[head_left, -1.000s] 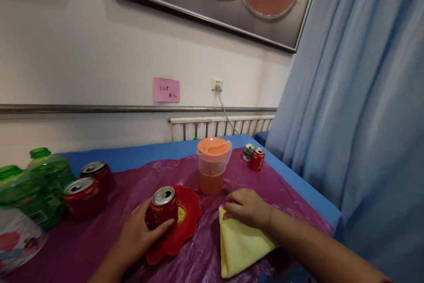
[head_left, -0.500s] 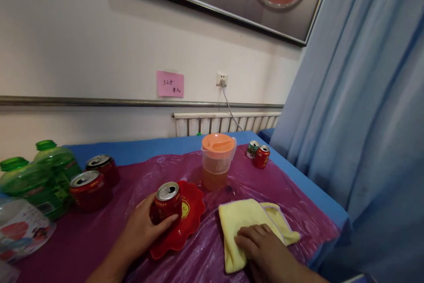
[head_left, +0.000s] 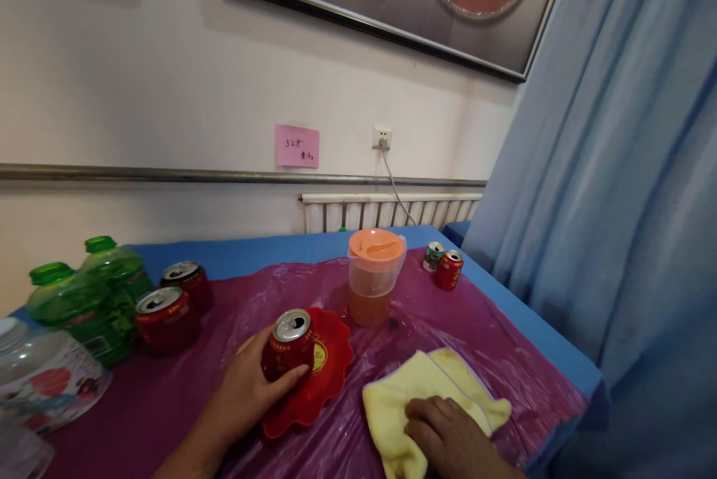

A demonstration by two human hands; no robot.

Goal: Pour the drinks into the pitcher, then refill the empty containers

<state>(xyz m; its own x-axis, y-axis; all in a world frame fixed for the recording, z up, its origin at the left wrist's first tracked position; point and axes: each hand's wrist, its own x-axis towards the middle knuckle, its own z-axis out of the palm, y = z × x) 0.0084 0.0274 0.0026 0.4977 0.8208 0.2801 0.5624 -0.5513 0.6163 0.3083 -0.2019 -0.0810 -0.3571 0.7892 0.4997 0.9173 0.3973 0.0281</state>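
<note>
My left hand [head_left: 252, 382] is wrapped round an opened red can [head_left: 292, 348], which stands upright over the left part of a red scalloped plate [head_left: 330, 382]. On the right, my right hand [head_left: 448, 430] presses on a folded yellow cloth [head_left: 392, 404], its fingers bent into the fabric. The cloth lies on purple plastic sheeting [head_left: 235, 296]. Behind the plate and cloth stands a clear jug [head_left: 370, 285] with an orange lid and amber liquid inside.
Green bottles [head_left: 84, 311], a clear labelled bottle [head_left: 50, 382] and two red cans [head_left: 168, 322] stand at the left. A green can [head_left: 433, 257] and a red can [head_left: 449, 271] stand at the back right, near a blue curtain [head_left: 632, 165].
The view has shifted slightly, so most things sit further right. The yellow cloth has been rumpled and its folds have changed under my right hand. My left hand still holds the can.
</note>
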